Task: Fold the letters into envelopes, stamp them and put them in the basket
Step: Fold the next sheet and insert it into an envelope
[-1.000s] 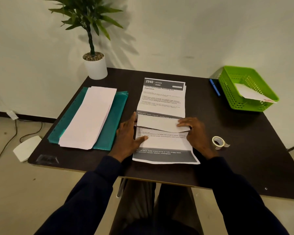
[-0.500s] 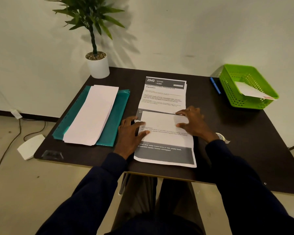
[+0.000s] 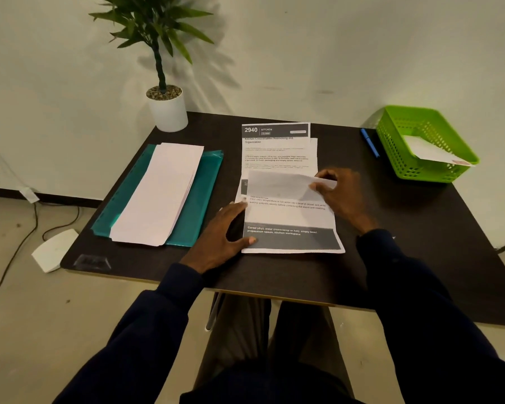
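A printed letter (image 3: 286, 217) lies in the middle of the dark table (image 3: 420, 243), on top of another printed sheet (image 3: 277, 150). Its folded white flap (image 3: 277, 185) is lifted at the right end, where my right hand (image 3: 340, 196) pinches it. My left hand (image 3: 226, 237) lies flat at the letter's left edge, thumb on the grey band. A stack of white envelopes (image 3: 161, 193) rests on a teal folder (image 3: 204, 199) to the left. The green basket (image 3: 403, 135) at the far right holds one envelope (image 3: 432, 153).
A blue pen (image 3: 370, 142) lies beside the basket. A potted plant (image 3: 165, 106) stands at the back left corner. Cables and a white object (image 3: 54, 249) are on the floor to the left. A label (image 3: 91, 262) sits at the table's front left corner.
The flap lay flat under both hands half a second ago; now my right hand has lifted its right end. My left hand has slid down the letter's left edge.
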